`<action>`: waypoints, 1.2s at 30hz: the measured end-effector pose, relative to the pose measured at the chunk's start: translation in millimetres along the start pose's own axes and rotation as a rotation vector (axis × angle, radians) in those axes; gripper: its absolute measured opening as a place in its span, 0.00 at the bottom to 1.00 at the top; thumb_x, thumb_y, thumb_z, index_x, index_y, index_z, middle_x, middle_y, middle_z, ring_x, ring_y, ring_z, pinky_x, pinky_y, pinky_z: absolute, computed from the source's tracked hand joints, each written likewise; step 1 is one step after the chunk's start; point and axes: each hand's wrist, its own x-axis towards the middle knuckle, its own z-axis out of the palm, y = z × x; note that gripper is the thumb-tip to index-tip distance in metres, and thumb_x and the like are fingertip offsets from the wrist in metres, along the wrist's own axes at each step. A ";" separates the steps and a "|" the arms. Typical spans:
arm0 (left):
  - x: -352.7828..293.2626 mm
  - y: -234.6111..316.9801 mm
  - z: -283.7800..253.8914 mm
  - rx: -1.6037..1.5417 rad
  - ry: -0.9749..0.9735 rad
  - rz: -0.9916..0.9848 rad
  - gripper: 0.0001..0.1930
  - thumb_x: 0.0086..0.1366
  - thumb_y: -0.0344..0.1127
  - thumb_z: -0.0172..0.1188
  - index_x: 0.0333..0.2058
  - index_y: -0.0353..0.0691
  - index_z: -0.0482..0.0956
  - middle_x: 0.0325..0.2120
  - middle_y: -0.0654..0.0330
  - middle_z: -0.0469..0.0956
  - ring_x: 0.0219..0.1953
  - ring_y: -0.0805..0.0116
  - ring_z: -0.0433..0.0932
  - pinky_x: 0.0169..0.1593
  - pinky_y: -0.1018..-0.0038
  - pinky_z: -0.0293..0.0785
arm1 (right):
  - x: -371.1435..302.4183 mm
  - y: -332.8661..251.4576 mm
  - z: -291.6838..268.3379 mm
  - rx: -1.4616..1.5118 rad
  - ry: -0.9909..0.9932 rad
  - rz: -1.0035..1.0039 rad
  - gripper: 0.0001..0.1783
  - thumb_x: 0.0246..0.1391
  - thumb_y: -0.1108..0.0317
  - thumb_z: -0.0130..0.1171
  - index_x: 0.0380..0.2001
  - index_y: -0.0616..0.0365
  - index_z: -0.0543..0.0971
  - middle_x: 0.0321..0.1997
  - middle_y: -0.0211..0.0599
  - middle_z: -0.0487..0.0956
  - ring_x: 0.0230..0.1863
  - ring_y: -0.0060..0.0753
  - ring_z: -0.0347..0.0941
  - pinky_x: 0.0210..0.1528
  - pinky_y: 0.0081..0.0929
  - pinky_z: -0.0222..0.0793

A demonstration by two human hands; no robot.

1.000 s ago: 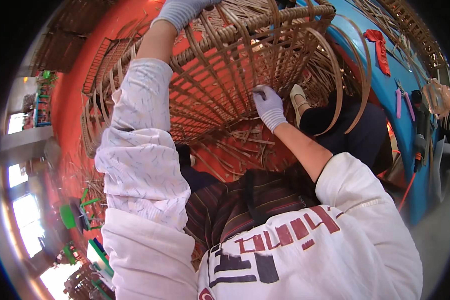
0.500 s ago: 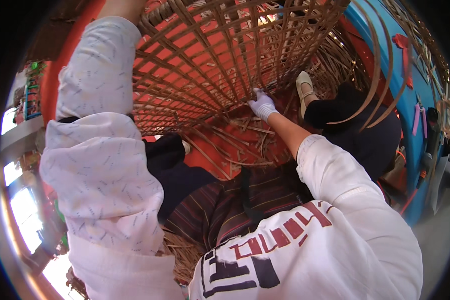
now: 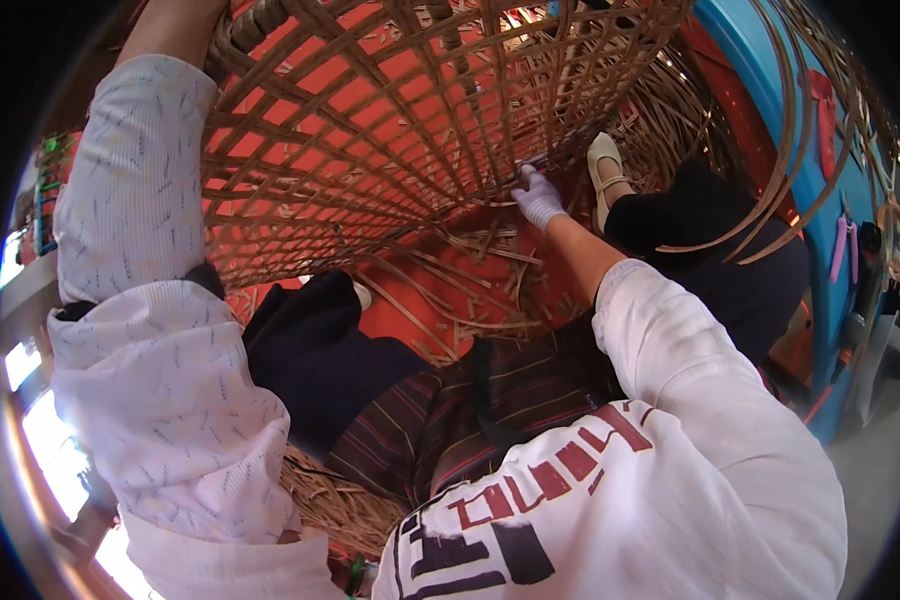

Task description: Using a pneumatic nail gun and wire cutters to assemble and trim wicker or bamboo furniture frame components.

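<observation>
A large brown open-weave basket (image 3: 370, 120), made of flat cane or bamboo-like strips, is tilted in front of me and fills the top of the view. My right hand (image 3: 538, 196), in a thin white glove, is closed at the basket's lower edge. A short pale strip lies against that edge beside the fingers; whether they pinch it too is hard to tell. On the other side, my left forearm (image 3: 135, 170) in a patterned sleeve reaches up past the basket's thick wrapped rim (image 3: 255, 25). The left hand itself is cut off by the upper border.
Loose strip offcuts (image 3: 460, 275) litter the red floor (image 3: 400, 320) between my legs. Bundles of strips (image 3: 675, 120) lie beyond my right shoe. Long curved strips (image 3: 785, 150) hang by a blue surface (image 3: 745, 55) at right, near pink-handled snips (image 3: 843, 245).
The basket's left side and my left arm have shifted left and toward me. My right hand has stayed at the lower edge, moving slightly right.
</observation>
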 end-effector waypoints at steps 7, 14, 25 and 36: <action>-2.7 17.2 9.5 0.047 0.056 -0.086 0.13 0.66 0.42 0.61 0.37 0.36 0.83 0.22 0.63 0.79 0.17 0.80 0.69 0.21 0.83 0.65 | 20.9 31.6 33.4 0.328 0.219 0.124 0.32 0.50 0.70 0.61 0.60 0.55 0.69 0.53 0.41 0.79 0.51 0.34 0.76 0.55 0.27 0.69; 11.7 19.0 13.5 -0.015 0.049 -0.133 0.13 0.65 0.40 0.61 0.39 0.34 0.82 0.24 0.63 0.81 0.18 0.81 0.68 0.22 0.83 0.65 | 29.7 56.9 28.7 0.368 0.348 0.130 0.25 0.50 0.67 0.57 0.55 0.49 0.74 0.46 0.44 0.81 0.52 0.43 0.76 0.55 0.33 0.69; -8.8 19.9 14.0 0.014 0.109 -0.105 0.14 0.65 0.40 0.62 0.40 0.35 0.82 0.27 0.61 0.82 0.19 0.78 0.70 0.23 0.82 0.66 | 17.7 31.9 -18.5 0.209 0.317 -0.072 0.21 0.49 0.71 0.57 0.50 0.50 0.78 0.51 0.42 0.79 0.53 0.44 0.74 0.57 0.33 0.67; -11.4 11.2 12.4 0.028 0.115 -0.048 0.14 0.64 0.41 0.62 0.37 0.35 0.83 0.26 0.63 0.82 0.21 0.76 0.72 0.28 0.80 0.69 | 47.3 85.7 -13.1 0.058 0.177 0.136 0.20 0.54 0.63 0.53 0.51 0.46 0.78 0.54 0.43 0.78 0.56 0.45 0.73 0.57 0.33 0.66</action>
